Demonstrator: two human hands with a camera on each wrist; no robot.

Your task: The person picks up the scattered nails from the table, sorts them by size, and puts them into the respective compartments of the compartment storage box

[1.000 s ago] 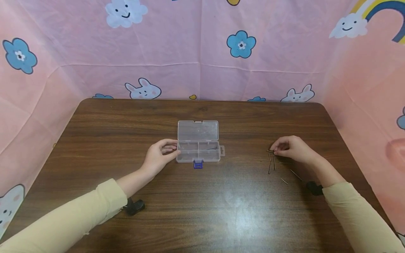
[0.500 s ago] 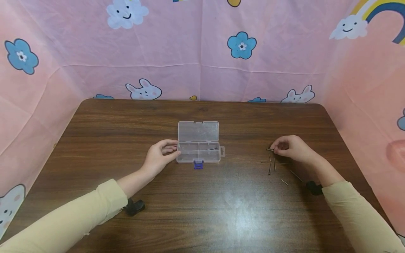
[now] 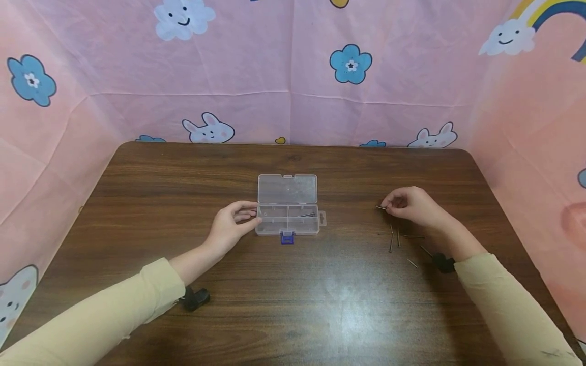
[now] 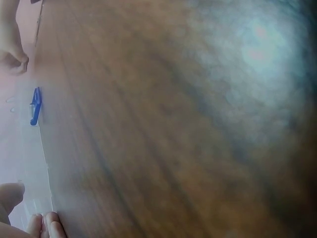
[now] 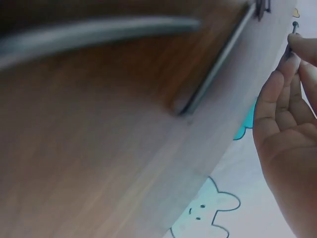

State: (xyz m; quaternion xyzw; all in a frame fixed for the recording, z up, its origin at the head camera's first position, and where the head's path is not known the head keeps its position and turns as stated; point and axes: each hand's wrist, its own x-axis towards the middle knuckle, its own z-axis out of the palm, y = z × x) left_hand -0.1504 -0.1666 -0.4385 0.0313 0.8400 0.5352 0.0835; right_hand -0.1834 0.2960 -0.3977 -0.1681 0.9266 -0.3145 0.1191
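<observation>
A clear plastic compartment box point(image 3: 270, 233) lies on the table with its lid point(image 3: 287, 189) folded back and its blue latch point(image 3: 287, 238) facing me. Thin nails point(image 3: 308, 215) lie in its back right compartment. My left hand point(image 3: 223, 230) grips the box's left end between thumb and fingers. Over to the right, my right hand point(image 3: 414, 206) pinches a nail point(image 3: 380, 207) between thumb and fingertips, its head point(image 5: 295, 24) showing in the right wrist view. Several loose nails point(image 3: 398, 237) lie scattered on the table just below that hand.
The brown wooden table point(image 3: 293, 305) has pink patterned cloth point(image 3: 256, 66) behind it and at both sides. A short nail point(image 3: 412, 263) lies nearest to me among the loose ones. Black wrist-worn devices point(image 3: 196, 299) show beneath both forearms.
My right hand has moved up and slightly left, carrying the pinched nail away from the loose ones. My left hand and the box stay in place.
</observation>
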